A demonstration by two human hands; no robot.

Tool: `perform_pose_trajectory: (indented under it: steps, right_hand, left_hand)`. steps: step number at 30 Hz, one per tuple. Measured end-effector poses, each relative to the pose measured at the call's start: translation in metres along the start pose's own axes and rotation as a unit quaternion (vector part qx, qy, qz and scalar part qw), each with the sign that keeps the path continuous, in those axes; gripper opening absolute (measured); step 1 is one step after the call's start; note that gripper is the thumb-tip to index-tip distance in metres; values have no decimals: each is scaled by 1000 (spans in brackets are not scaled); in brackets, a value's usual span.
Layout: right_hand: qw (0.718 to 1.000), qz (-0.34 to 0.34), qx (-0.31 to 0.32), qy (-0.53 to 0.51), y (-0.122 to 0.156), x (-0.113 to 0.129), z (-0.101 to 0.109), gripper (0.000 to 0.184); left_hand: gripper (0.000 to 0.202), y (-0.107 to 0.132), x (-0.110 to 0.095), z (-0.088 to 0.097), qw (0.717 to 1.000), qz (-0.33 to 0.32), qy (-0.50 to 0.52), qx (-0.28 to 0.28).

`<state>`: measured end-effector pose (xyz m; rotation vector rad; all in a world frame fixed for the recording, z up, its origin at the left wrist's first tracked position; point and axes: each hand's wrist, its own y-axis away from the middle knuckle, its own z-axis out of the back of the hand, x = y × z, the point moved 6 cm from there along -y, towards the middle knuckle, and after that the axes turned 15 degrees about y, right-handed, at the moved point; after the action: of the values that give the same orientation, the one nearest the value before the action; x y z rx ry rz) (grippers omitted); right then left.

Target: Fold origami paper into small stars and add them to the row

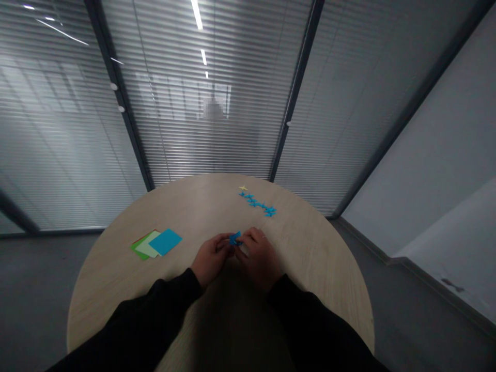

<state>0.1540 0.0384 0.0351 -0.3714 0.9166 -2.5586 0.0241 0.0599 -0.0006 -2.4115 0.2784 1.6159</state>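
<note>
My left hand (212,260) and my right hand (259,258) meet at the middle of the round wood-grain table (186,206), close to the near side of the paper squares. Between their fingertips, both hands pinch a small folded piece of blue paper (234,238). Its exact shape is partly hidden by my fingers. Beyond my hands lies a loose row of small folded blue paper shapes (256,203), with a small yellow paper shape (243,188) at its far end. To the left sits an overlapping set of paper squares: blue (166,242), pale green (147,244) and green (138,250).
The table's far edge meets a glass partition (209,139) with slatted blinds and dark metal frames. A grey floor (42,279) surrounds the table. A pale wall (426,155) stands at the right. My black sleeves (147,320) cross the table's near side.
</note>
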Motion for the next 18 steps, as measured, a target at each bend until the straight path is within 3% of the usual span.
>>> perform_pose_trajectory:
  steps: [6,13,18]
  right_hand:
    - [996,34,-19,76,0,8,9,12]
    - [993,49,-17,104,0,10,10,11]
    - [994,74,-17,72,-1,6,14,16]
  left_hand:
    - [32,3,3,-7,999,14,49,0]
    - [28,3,5,-7,979,32,198,-35]
    - [35,6,0,-6,986,43,156,-36]
